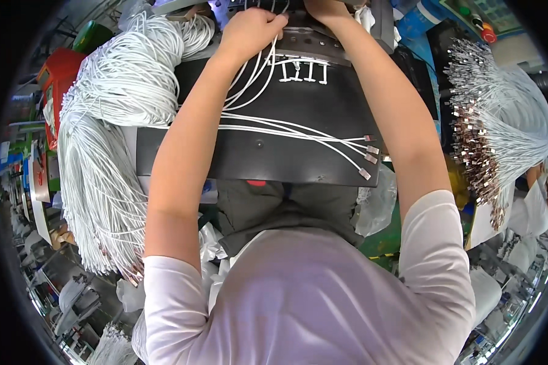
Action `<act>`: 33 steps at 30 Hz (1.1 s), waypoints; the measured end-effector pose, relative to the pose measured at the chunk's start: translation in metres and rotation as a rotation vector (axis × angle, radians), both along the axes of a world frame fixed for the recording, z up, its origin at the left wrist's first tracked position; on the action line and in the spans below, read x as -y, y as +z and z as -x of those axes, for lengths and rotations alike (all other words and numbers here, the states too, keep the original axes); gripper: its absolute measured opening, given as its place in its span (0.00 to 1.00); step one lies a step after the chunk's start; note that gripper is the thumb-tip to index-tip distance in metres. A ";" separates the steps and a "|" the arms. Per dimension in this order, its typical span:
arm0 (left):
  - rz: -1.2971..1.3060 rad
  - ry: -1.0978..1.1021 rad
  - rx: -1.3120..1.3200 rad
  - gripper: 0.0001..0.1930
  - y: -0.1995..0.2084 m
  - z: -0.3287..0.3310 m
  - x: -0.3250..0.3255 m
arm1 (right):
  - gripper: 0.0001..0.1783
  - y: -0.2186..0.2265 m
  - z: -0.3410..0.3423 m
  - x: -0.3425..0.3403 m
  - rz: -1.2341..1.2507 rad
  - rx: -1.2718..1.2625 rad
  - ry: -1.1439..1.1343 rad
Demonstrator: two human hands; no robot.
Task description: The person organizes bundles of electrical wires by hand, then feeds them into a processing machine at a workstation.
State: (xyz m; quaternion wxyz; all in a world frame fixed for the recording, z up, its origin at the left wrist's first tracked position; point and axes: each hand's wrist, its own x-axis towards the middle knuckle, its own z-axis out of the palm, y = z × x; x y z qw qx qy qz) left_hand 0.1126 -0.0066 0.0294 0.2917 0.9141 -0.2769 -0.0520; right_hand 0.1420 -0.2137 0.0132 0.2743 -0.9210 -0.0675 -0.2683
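Note:
My left hand (252, 31) is at the top of the view, fingers curled and closed at several thin white cables (266, 72). These cables loop down from the hand over a black work surface (256, 158). Their ends with small metal plugs (368, 158) lie toward the right edge of that surface. My right hand (326, 8) reaches to the upper edge beside a dark metal machine part (313, 41); its fingers are out of sight. Between my forearms, a small white plastic strip with short T-shaped prongs (303, 72) lies just in front of the machine part.
A large bundle of white cables (122, 79) hangs over the left side, by a red bin (55, 79). At the right, another thick bundle (517, 109) shows many metal plug ends. A clear plastic bag (377, 204) hangs near my lap. A red button (488, 34) sits far right.

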 end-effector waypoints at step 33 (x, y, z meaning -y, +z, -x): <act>0.576 -0.132 0.163 0.11 -0.004 0.140 -0.063 | 0.16 -0.013 0.200 0.014 -0.135 0.225 -0.050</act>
